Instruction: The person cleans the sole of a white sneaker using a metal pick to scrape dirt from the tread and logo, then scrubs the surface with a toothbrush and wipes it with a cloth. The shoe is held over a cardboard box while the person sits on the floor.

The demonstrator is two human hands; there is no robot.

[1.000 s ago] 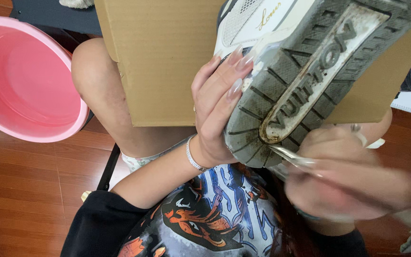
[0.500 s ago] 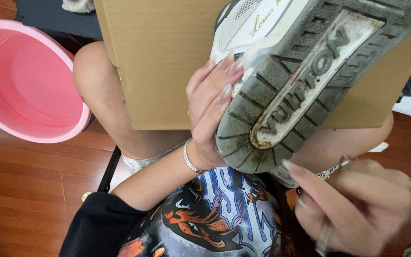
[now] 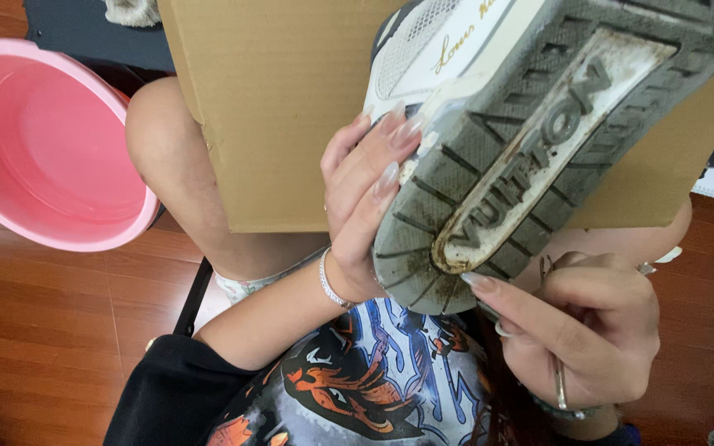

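The left hand [image 3: 365, 206] has its grip closed around the side of the sneaker [image 3: 522, 132], sole upward. The right hand [image 3: 588, 330] pinches a thin metal tool [image 3: 557, 376] near the heel. The shoe looks light, with a stiff, dirty rubber sole; the side edge seems a safe hold.

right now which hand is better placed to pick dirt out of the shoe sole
Right. The right hand sits at the heel end of the shoe sole with a thin metal tool in its fingers, while the left hand grips the shoe's side to steady it.

A plain brown cardboard box [image 3: 291, 107] rests across the person's lap, seemingly open-topped; raised lettering marks the shoe's grey sole [image 3: 530, 157].
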